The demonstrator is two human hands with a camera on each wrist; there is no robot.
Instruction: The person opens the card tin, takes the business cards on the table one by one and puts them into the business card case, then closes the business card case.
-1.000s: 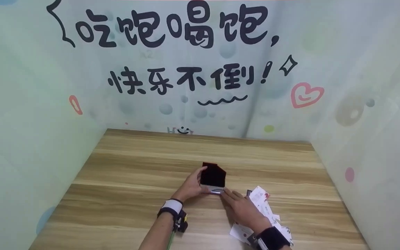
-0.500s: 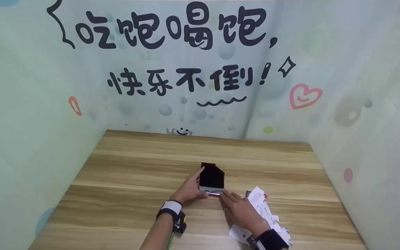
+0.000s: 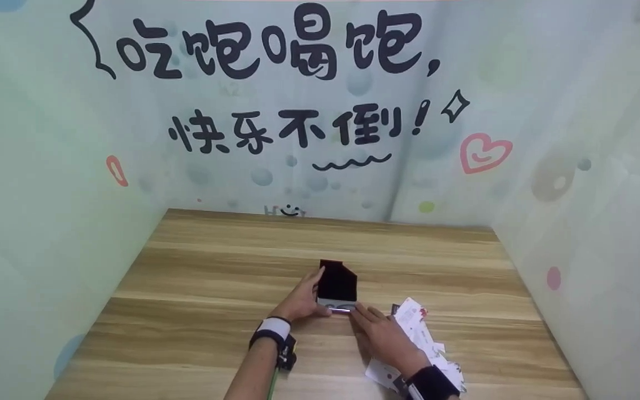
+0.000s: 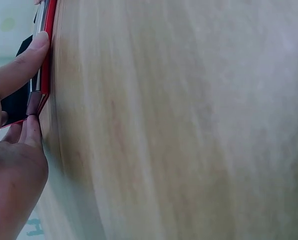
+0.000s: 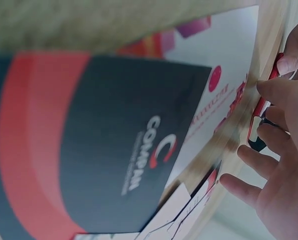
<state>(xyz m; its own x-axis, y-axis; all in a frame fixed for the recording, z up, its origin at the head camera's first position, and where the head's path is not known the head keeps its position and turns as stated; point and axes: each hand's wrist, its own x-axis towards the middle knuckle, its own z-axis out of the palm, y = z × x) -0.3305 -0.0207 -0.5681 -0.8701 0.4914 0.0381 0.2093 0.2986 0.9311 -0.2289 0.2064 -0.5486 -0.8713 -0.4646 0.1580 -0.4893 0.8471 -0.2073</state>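
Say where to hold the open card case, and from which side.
Likely the left end of the card case, from the left, where the left grip holds it: its lid stands raised behind, and the right grip is at its right.

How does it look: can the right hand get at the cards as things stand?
Probably yes: the cards lie beside and partly beneath the right hand, with nothing visible blocking them; it would only have to leave the case.
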